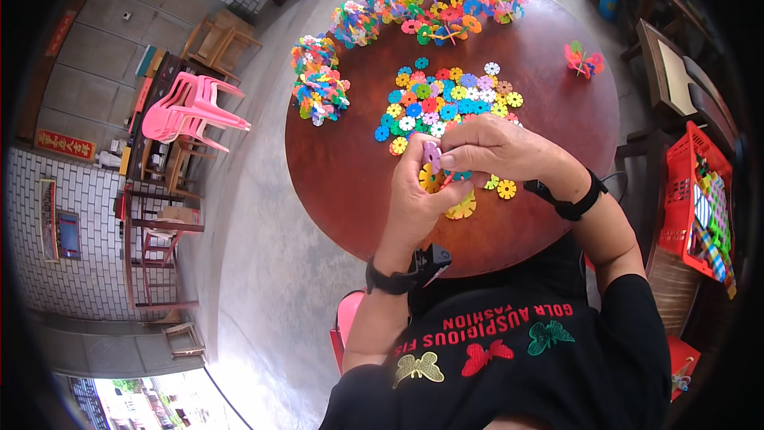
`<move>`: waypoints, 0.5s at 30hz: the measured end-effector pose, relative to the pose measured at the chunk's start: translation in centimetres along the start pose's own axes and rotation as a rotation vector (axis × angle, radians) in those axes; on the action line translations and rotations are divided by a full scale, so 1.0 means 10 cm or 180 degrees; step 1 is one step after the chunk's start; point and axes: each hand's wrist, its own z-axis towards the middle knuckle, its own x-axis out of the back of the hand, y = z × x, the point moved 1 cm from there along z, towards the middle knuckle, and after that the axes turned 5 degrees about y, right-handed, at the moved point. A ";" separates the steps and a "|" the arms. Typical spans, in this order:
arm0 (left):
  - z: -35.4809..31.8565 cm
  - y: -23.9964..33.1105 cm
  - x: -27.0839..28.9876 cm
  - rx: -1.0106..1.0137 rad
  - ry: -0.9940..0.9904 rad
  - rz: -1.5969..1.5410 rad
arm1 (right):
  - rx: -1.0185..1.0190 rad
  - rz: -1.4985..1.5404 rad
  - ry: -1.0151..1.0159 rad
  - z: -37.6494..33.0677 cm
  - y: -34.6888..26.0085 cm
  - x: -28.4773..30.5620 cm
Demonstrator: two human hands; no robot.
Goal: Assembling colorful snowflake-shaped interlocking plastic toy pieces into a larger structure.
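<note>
We see both hands at work above the near half of a round, dark red-brown table (pixel 342 191), in front of a black shirt. The disc cluster (pixel 430 179), made of small notched plastic discs, is in the left hand (pixel 414 191), raised over the tabletop. That hand pinches it, its thumb reaching across to the right along the near side. The right hand (pixel 495 147) comes in from the right with fingers curled and thumb bent in toward the purple disc (pixel 431 153); we cannot tell whether its fingertips grip anything, since the hand hides them.

The cluster's long axis, as far as we see it, runs from far left to near right. At its far end the purple disc stands steeply tilted, looking narrow, its longer dimension running near to far. A yellow disc sits just nearer, similarly tilted. Being round, the discs show us no front end.

Beyond the hands, many loose discs (pixel 446 89) lie spread in mixed colours. Ball-shaped assemblies (pixel 321 95) line the far left edge, and a reddish flower-like piece (pixel 585 62) stands alone at far right.
</note>
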 end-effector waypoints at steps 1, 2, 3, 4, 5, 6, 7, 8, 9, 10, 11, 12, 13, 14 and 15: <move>0.00 0.00 0.02 -0.0013 -0.0121 -0.0180 | -0.0157 0.0189 -0.0067 -0.01 -0.03 -0.01; -0.01 0.01 0.04 -0.0004 -0.0111 -0.0180 | -0.0313 0.0377 -0.0134 -0.01 -0.04 -0.03; 0.00 0.04 0.04 -0.0014 -0.0193 -0.0178 | -0.0324 0.0380 -0.0132 -0.01 -0.01 -0.04; 0.00 0.06 0.05 -0.0025 -0.0273 -0.0177 | -0.0323 0.0542 -0.0141 -0.01 0.04 -0.06; 0.00 0.05 0.06 -0.0017 -0.0274 -0.0184 | -0.0321 0.0704 -0.0150 -0.02 0.07 -0.07; 0.00 0.03 0.08 -0.0058 -0.0297 -0.0191 | -0.0322 0.0711 -0.0163 -0.01 0.07 -0.09; -0.01 0.03 0.11 -0.0099 -0.0320 -0.0198 | -0.0291 0.0734 -0.0190 0.00 0.07 -0.11; -0.03 0.04 0.13 -0.0093 -0.0307 -0.0196 | -0.0261 0.0757 -0.0217 0.01 0.07 -0.12; -0.03 0.07 0.12 -0.0089 -0.0354 -0.0228 | -0.0268 0.0758 -0.0219 0.01 0.08 -0.13; -0.04 0.09 0.13 -0.0084 -0.0400 -0.0260 | -0.0150 0.0806 -0.0295 0.01 0.09 -0.14; -0.04 0.08 0.15 -0.0077 -0.0400 -0.0267 | -0.0032 0.0855 -0.0371 0.01 0.10 -0.14; -0.04 0.07 0.18 -0.0191 -0.0473 -0.0099 | -0.0035 0.0861 -0.0381 0.00 0.09 -0.15; -0.04 0.06 0.20 -0.0303 -0.0547 0.0069 | -0.0078 0.0987 -0.0411 0.00 0.07 -0.17; -0.04 0.07 0.23 -0.0295 -0.0539 0.0069 | -0.0122 0.1114 -0.0441 0.00 0.06 -0.18; -0.04 0.07 0.24 -0.0360 -0.0543 0.0078 | -0.0131 0.1119 -0.0435 0.00 0.09 -0.19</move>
